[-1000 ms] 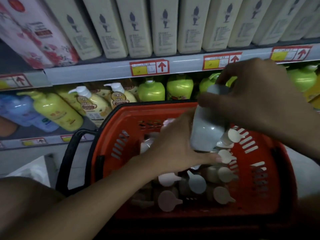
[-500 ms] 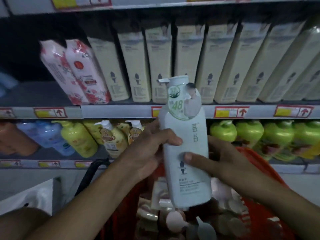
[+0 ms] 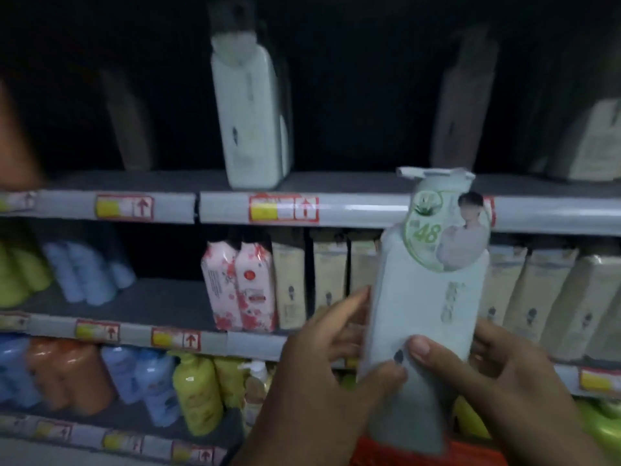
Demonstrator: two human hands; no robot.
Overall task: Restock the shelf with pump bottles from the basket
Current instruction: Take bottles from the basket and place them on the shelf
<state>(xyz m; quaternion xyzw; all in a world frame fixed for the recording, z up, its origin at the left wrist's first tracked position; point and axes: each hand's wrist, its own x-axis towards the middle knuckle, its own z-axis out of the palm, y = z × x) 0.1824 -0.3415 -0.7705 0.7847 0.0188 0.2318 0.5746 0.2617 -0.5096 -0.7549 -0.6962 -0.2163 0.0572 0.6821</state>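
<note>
The bottle [image 3: 423,297] has risen from basket level to right of centre, its pump at the upper shelf [image 3: 336,205] edge. Left hand [image 3: 322,375] and right hand [image 3: 497,381] both grip it — transfer step. Next: stand it upright beside the lone bottle [image 3: 250,109], upper centre.

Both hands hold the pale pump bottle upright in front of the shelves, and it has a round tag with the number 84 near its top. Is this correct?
Not quite: in the head view the tag reads 48, not 84. The rest holds: the left hand and right hand hold the pale pump bottle upright before the shelves.

Smooth matt plastic pump bottle [image 3: 420,304]
</note>
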